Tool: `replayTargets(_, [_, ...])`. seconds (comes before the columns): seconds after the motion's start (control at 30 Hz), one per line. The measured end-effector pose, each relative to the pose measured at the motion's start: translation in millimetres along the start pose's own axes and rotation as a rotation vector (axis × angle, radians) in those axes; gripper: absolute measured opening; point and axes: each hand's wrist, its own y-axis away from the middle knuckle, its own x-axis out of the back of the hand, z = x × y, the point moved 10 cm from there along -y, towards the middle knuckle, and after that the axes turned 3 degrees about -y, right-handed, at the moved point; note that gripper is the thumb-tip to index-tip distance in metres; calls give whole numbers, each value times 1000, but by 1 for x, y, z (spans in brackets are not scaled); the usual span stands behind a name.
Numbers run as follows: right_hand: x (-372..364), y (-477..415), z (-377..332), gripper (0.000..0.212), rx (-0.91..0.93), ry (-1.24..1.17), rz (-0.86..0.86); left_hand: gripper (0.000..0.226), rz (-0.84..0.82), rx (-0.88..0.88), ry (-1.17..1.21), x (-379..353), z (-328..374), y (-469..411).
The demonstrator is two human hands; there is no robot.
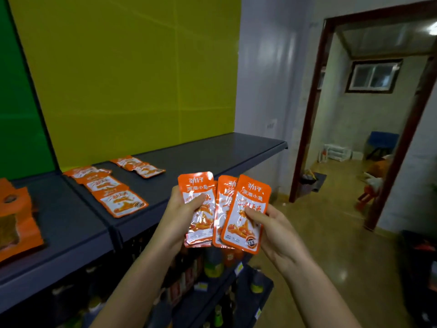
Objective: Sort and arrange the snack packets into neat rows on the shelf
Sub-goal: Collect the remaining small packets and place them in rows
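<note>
Snack packets (222, 209), orange with a clear window and white lettering, were fanned upright in front of me, out past the front edge of the shelf (212, 157) and not resting on it. My left hand (179, 209) was closed on the left stack, thumb pressed across the front of the top packet; a thin edge of more packets showed beneath it, but I could not count them. My right hand (272, 223) was clamped on the two right packets, thumb on the face of the nearest one, which overlapped the one behind so that only a strip of that packet showed. The fingers of both hands were hidden behind the packets.

On the dark grey shelf a row of three packets (106, 188) lay flat, each overlapping the next, running from the yellow back panel (132, 74) toward the front edge. Further right, well apart from that row, a pair of packets (138, 166) lay overlapped near the back. Their print was too blurred to read.

At the far left, larger orange packages (16, 218) sat on the adjoining shelf section, cut off by the picture's edge and smeared, so I could not tell what they held.

Below the shelf, the lower tiers (212, 275) held bottles and jars in shadow, mostly hidden by my forearms; only yellow caps and price tags stood out. Through the doorway (369, 114) on the right, the far room was dim and blurred, with a blue chair (382, 142) barely made out.
</note>
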Motion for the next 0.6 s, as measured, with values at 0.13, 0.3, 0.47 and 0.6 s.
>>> replayTargets(0.13, [-25, -53, -21, 23, 18, 52, -95, 25, 38, -64, 27, -6, 20, -38])
replayTargets(0.3, [-62, -106, -21, 18, -13, 130, -238, 19, 190, -147, 50, 18, 35, -58])
replayTargets(0.47, [-112, -147, -8, 13, -23, 231, -440, 22, 376, -202, -30, 56, 43, -60])
replayTargets(0.6, [-150, -160, 3, 10, -38, 328, -644, 28, 517, -212, -48, 81, 51, -52])
